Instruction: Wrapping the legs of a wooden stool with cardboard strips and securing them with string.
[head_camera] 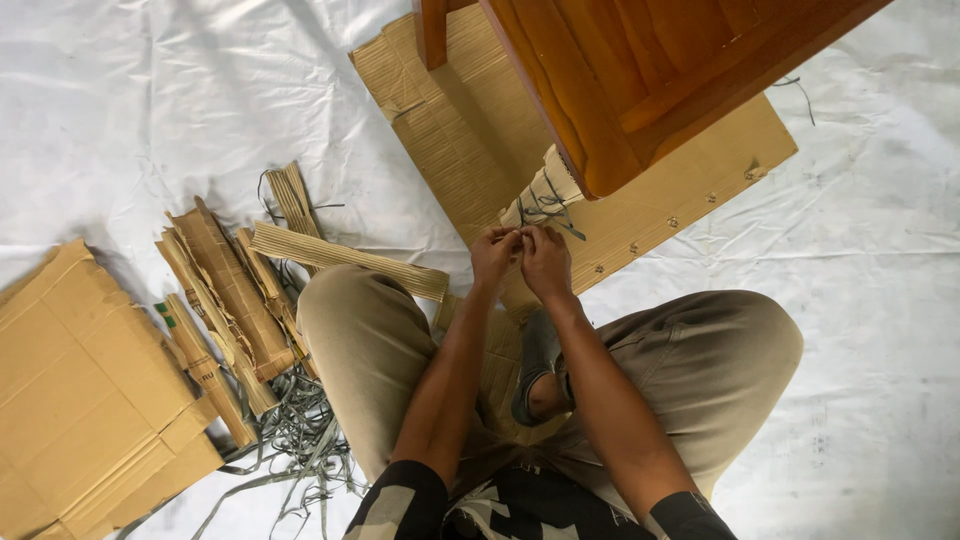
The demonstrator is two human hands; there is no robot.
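I sit cross-legged on a white sheet. My left hand (494,256) and my right hand (545,262) are pressed together in front of me, fingers pinched on a thin grey strap (549,206). That strap winds around a pale cardboard wrap (543,190) covering the corner of a brown wooden furniture piece (640,70). The furniture rests on a flat corrugated cardboard sheet (470,140). Which fingers hold the strap is hard to make out.
Torn cardboard strips (235,300) lie in a pile at my left knee, and one long strip (345,258) rests across it. A tangle of cut grey straps (295,440) lies beside them. A larger folded cardboard piece (85,400) sits at the far left.
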